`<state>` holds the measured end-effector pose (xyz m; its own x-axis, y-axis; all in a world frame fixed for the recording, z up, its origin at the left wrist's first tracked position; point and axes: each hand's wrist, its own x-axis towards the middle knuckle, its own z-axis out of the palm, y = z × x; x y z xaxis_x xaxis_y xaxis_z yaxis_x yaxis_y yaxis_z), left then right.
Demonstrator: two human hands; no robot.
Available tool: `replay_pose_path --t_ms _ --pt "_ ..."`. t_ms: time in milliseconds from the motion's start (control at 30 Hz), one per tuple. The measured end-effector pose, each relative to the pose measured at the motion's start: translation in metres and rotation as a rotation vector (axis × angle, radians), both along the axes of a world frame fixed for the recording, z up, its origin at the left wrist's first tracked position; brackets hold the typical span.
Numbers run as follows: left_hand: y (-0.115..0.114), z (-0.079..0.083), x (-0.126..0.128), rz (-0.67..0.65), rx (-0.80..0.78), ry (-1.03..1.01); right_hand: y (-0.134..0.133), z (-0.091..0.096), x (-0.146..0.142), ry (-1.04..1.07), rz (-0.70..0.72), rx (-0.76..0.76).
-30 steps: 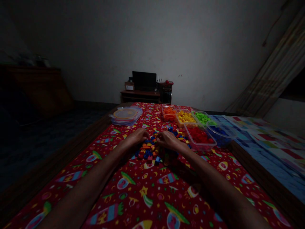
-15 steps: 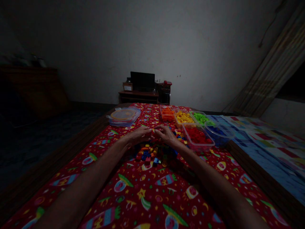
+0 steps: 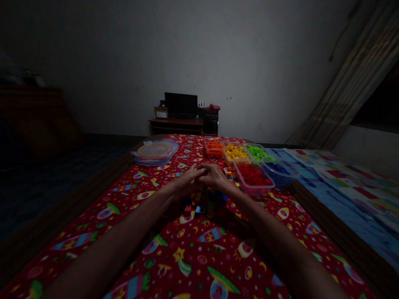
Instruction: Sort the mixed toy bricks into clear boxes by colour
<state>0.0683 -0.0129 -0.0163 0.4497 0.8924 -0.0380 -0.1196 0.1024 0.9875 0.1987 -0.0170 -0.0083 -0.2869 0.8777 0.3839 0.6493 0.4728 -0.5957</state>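
Head view, dim light. Left hand and right hand are brought together, fingertips touching, over the middle of the table, a little toward its far edge. Fingers are curled inward. Cannot tell whether a piece is pinched between them; the meeting point is too dark and too small.

Just below and nearer than the hands lies a loose heap of small toy bricks in mixed colours: orange, blue, red, some yellow. The heap rests on a red patterned cloth that covers the table, and the hands partly shade it.

Along the far right edge stand clear tubs, each with one colour: the orange tub farthest left, then the yellow tub and the green tub. The red tub and the blue tub sit nearer. The red tub is just beside the right hand. A few stray bricks lie between that hand and the tub. Near the far left corner is a stack of clear lids, well apart from the hands.

Handling, by judgement: the bricks look like hard plastic, so light, stiff and not fragile. They are smooth enough to slip, and small enough that one pick can drag its neighbours. Best hold is a fingertip pinch across two opposite flat sides, one brick at a time. A cupped scoop from the heap's edge would suit several at once.
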Motion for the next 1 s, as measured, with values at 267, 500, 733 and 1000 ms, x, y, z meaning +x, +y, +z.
replay_pose_path --t_ms 267,500,733,1000 --pt "0.025 0.006 -0.025 0.14 0.525 0.48 0.016 0.031 0.09 -0.302 -0.452 0.129" --pt "-0.017 0.0 0.001 -0.145 1.029 0.722 0.016 0.028 0.145 -0.476 -0.654 -0.018" --pt "-0.066 -0.029 0.033 -0.423 1.462 0.819 0.012 0.042 0.127 -0.41 -0.675 0.103" --pt "-0.033 -0.033 0.017 -0.258 1.475 1.038 0.015 0.023 0.081 -0.417 -0.258 0.091"
